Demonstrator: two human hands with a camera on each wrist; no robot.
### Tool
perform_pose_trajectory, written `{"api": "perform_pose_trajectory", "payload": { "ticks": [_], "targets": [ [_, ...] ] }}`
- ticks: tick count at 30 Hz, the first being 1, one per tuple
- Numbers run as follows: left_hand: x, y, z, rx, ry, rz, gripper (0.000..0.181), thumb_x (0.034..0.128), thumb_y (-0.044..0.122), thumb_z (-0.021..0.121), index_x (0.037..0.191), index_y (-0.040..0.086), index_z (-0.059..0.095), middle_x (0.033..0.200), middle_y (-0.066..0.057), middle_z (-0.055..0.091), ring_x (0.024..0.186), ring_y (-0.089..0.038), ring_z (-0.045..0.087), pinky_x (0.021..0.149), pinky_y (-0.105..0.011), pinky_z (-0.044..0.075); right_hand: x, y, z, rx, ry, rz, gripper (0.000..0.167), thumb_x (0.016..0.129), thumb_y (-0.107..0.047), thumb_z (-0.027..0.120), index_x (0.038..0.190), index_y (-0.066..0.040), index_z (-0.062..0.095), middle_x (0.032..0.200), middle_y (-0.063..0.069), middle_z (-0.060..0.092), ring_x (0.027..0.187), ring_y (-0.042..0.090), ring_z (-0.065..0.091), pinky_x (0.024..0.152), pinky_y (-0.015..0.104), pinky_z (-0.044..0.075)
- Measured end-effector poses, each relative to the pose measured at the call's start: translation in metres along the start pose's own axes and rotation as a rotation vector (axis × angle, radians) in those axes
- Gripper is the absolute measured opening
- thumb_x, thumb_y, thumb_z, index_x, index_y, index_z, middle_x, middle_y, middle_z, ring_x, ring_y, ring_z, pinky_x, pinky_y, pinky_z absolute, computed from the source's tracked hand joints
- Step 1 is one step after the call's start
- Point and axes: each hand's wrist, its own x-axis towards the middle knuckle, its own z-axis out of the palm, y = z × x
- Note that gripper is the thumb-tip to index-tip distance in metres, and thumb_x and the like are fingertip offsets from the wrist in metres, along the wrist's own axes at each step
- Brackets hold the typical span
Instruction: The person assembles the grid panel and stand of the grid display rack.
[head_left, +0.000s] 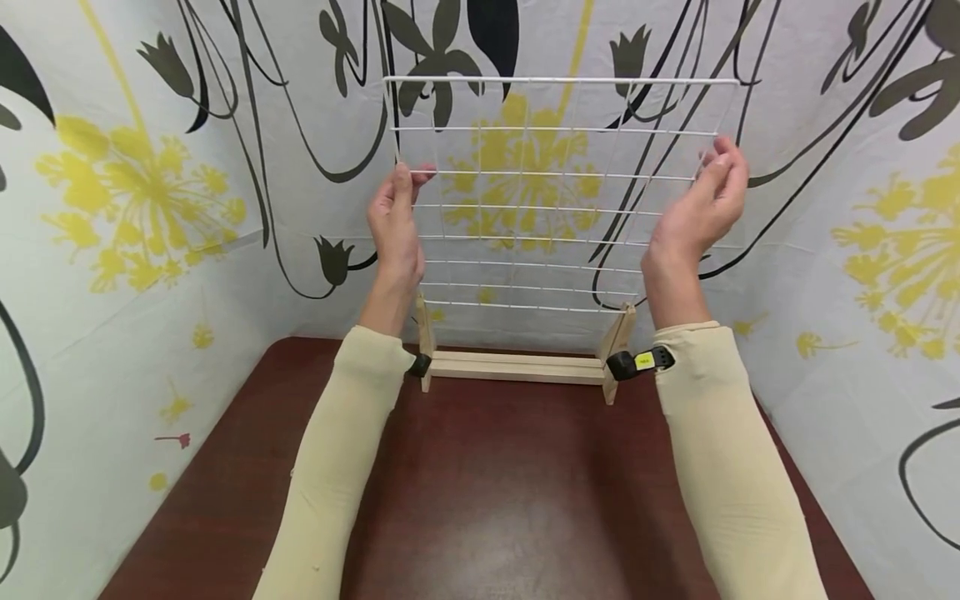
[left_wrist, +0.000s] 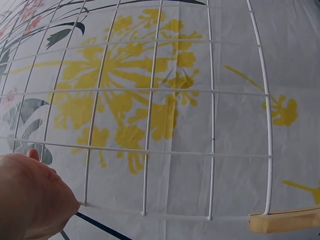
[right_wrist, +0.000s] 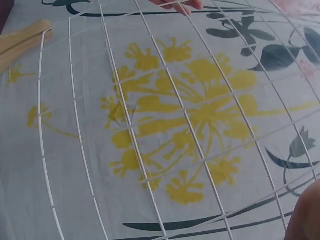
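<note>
A white wire grid panel (head_left: 528,174) stands tilted, its top edge highest and nearest the camera. My left hand (head_left: 397,225) grips the panel's left edge, the thumb in front. On the opposite edge, my right hand (head_left: 693,208) holds the wire with its fingers and thumb. Below is a pale wooden stand (head_left: 525,367) with two side uprights joined by a crossbar. The panel's lower corners meet the upright tops; in the left wrist view one corner touches the wooden upright (left_wrist: 285,220). Whether the wire sits in a slot cannot be seen.
The stand is at the back of a dark reddish-brown table (head_left: 495,483). Close behind and on both sides hangs a white sheet (head_left: 247,292) printed with yellow and dark grey flowers. Black straps with small devices (head_left: 637,362) are on both wrists.
</note>
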Motion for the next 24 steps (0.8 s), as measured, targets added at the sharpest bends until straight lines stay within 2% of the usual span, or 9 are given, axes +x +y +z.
{"api": "perform_pose_trajectory", "payload": {
  "ticks": [4, 7, 10, 13, 16, 24],
  "targets": [
    [0.002, 0.0, 0.0, 0.0, -0.007, -0.021, 0.032, 0.1094, 0.03, 0.059, 0.091, 0.011, 0.076, 0.099, 0.002, 0.081, 0.128, -0.027, 0.069, 0.116, -0.027, 0.043, 0.009, 0.012, -0.001, 0.042, -0.019, 0.019, 0.025, 0.112, -0.017, 0.05, 0.107, -0.012, 0.074, 0.106, -0.003, 0.075, 0.098, 0.011, 0.066, 0.09, 0.021, 0.048],
    [0.004, -0.001, 0.0, -0.006, -0.01, -0.028, 0.031, 0.1087, 0.03, 0.06, 0.098, 0.007, 0.079, 0.101, -0.002, 0.082, 0.121, -0.025, 0.072, 0.116, -0.034, 0.045, 0.014, 0.016, -0.002, 0.063, -0.04, 0.06, 0.026, 0.111, -0.018, 0.053, 0.103, -0.012, 0.077, 0.099, 0.0, 0.079, 0.081, 0.012, 0.07, 0.078, 0.025, 0.049],
    [0.005, -0.003, -0.001, -0.014, -0.012, -0.033, 0.031, 0.1086, 0.029, 0.06, 0.099, 0.006, 0.079, 0.099, -0.003, 0.082, 0.11, -0.02, 0.075, 0.113, -0.037, 0.048, 0.017, 0.019, -0.004, 0.071, -0.056, 0.073, 0.024, 0.11, -0.019, 0.056, 0.103, -0.011, 0.078, 0.096, 0.003, 0.081, 0.071, 0.014, 0.072, 0.07, 0.025, 0.05],
    [0.005, -0.005, -0.001, -0.039, 0.002, -0.058, 0.03, 0.1084, 0.027, 0.061, 0.094, 0.009, 0.079, 0.091, -0.001, 0.081, 0.1, -0.015, 0.076, 0.105, -0.032, 0.051, 0.017, 0.021, -0.006, 0.069, -0.065, 0.069, 0.022, 0.109, -0.018, 0.058, 0.102, -0.01, 0.077, 0.093, 0.004, 0.081, 0.068, 0.014, 0.073, 0.067, 0.024, 0.05],
    [0.004, -0.006, -0.002, -0.046, 0.016, -0.082, 0.028, 0.1081, 0.026, 0.061, 0.09, 0.011, 0.078, 0.086, 0.001, 0.08, 0.094, -0.013, 0.075, 0.102, -0.032, 0.05, 0.017, 0.024, -0.007, 0.068, -0.066, 0.065, 0.022, 0.109, -0.017, 0.059, 0.1, -0.008, 0.077, 0.089, 0.004, 0.081, 0.067, 0.014, 0.073, 0.065, 0.024, 0.05],
    [0.003, -0.009, -0.005, -0.023, 0.018, -0.083, 0.026, 0.1081, 0.026, 0.061, 0.093, 0.011, 0.077, 0.086, 0.002, 0.079, 0.094, -0.012, 0.075, 0.102, -0.037, 0.049, 0.018, 0.031, -0.011, 0.044, -0.088, 0.067, 0.021, 0.108, -0.019, 0.061, 0.102, -0.008, 0.078, 0.092, 0.005, 0.081, 0.071, 0.017, 0.075, 0.064, 0.023, 0.05]
  ]
}}
